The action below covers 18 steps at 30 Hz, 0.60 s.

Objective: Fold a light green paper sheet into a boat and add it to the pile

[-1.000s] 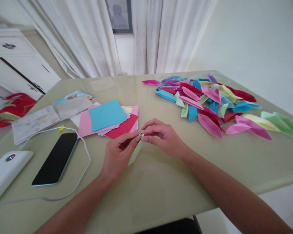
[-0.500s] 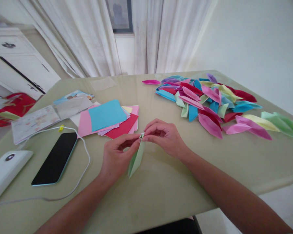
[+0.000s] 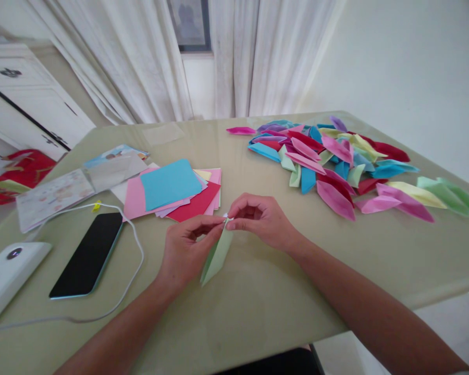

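Note:
A light green folded paper piece [image 3: 218, 255] hangs tilted between my hands, just above the near middle of the table. My left hand [image 3: 187, 247] pinches its upper end between thumb and forefinger. At the same end, the thumb and fingertips of my right hand [image 3: 263, 221] are closed on the tip from the other side. A small whitish bit shows at the pinched tip, too small to make out. Behind my left hand lies a loose stack of coloured paper, with a blue sheet [image 3: 171, 185] on top and a red sheet [image 3: 197, 200] sticking out.
Many folded paper pieces [image 3: 305, 148] in mixed colours are heaped at the back right. On the left are a black-screened phone [image 3: 86, 255], a white device [image 3: 13, 276], a white cable [image 3: 140, 250] and a printed booklet [image 3: 54, 198]. The table's near edge [image 3: 258, 351] runs below my forearms.
The green paper piece has turned slightly, its lower end swinging left and showing more of its broad face. My right fingers have shifted a little at the tip; both hands keep their pinch.

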Each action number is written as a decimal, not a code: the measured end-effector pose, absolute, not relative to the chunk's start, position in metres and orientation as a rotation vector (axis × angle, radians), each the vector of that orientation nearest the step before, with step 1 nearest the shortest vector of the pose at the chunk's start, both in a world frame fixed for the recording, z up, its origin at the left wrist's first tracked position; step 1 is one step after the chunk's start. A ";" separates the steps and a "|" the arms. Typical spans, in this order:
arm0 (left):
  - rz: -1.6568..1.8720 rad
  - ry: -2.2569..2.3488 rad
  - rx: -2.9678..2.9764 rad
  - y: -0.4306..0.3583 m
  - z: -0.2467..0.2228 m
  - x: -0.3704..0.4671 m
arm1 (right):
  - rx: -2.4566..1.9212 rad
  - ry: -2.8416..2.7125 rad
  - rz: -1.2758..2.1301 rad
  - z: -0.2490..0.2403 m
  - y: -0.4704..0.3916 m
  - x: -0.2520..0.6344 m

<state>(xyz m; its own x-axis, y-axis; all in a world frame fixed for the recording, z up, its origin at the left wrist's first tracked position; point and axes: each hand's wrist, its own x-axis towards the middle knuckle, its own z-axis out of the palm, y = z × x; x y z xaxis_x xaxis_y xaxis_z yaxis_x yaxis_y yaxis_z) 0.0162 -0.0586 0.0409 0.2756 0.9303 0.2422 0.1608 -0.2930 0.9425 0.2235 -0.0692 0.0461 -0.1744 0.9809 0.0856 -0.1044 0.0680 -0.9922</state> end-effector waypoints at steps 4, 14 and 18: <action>1.064 0.974 1.636 -0.056 0.043 0.018 | -1.016 -1.290 1.351 0.046 -0.068 0.226; 0.970 0.908 1.407 -0.053 0.042 0.020 | -1.017 -1.331 1.350 0.047 -0.067 0.228; 0.901 0.862 1.380 -0.054 0.040 0.019 | -1.001 -1.255 1.355 0.045 -0.065 0.230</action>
